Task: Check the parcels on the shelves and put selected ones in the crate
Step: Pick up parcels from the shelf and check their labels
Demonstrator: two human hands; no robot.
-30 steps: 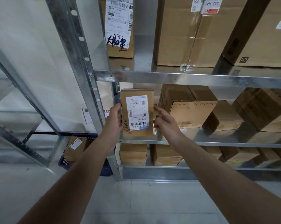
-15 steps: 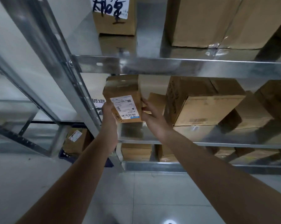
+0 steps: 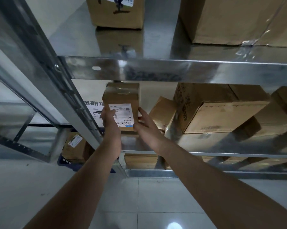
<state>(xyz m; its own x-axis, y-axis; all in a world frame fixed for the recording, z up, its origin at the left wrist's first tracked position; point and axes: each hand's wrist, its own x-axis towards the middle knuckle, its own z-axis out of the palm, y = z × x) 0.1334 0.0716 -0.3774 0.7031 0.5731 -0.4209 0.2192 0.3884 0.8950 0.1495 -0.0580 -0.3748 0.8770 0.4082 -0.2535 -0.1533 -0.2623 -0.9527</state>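
You've got the parcel (image 3: 121,106) pinched between both hands at the left end of the middle shelf (image 3: 205,151), about 12 o'clock from you, label (image 3: 121,115) facing you. Left hand (image 3: 110,123) wraps the left edge, thumb across the label corner, fingers (image 3: 104,113) closed on the box. Right hand (image 3: 143,125) presses flat on the right side, fingers curled round the lower right corner, so also gripping. Can't tell if the base is touching the shelf or just lifted; it looks tilted back a bit. The box is small, stiff cardboard, taped on top, and probably light since two loose side grips carry it. The tape and label are slick, so keep your fingers on bare card at the side faces, low down, not on the tape. Corners may crush if you squeeze hard. A bigger box (image 3: 218,113) sits at 2 o'clock, leaning, close to your right hand; watch your knuckles don't nudge it. More boxes on the top shelf (image 3: 172,70) overhead at 12; mind the rail when lifting out. The crate (image 3: 68,162) looks to be the dark blue one on the floor at 9 o'clock, behind the upright (image 3: 70,96), already with a box (image 3: 75,146) in it. The label is blurred and not readable here.
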